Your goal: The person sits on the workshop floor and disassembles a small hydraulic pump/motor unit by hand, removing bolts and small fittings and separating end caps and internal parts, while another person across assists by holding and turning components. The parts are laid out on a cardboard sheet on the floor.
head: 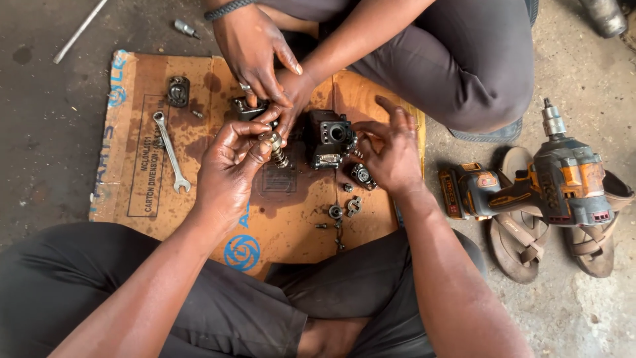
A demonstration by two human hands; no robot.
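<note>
left hand (228,166) pinching a small threaded metal spool (276,149), fingers clamped on its top end, spool at nine o'clock of the dark pump housing (329,138) on the oily cardboard sheet (142,86). right hand (392,151) at three o'clock of the housing, fingers spread, gripping nothing visible. co-worker's hands (262,56) pressing in from twelve o'clock. spanner (170,151) far at nine, impact driver (536,185) at three.

wrench (171,151) on cardboard (146,86) left of pump body (329,138), small parts (344,205) before it, impact driver (530,189) on sandals (523,248) right
</note>
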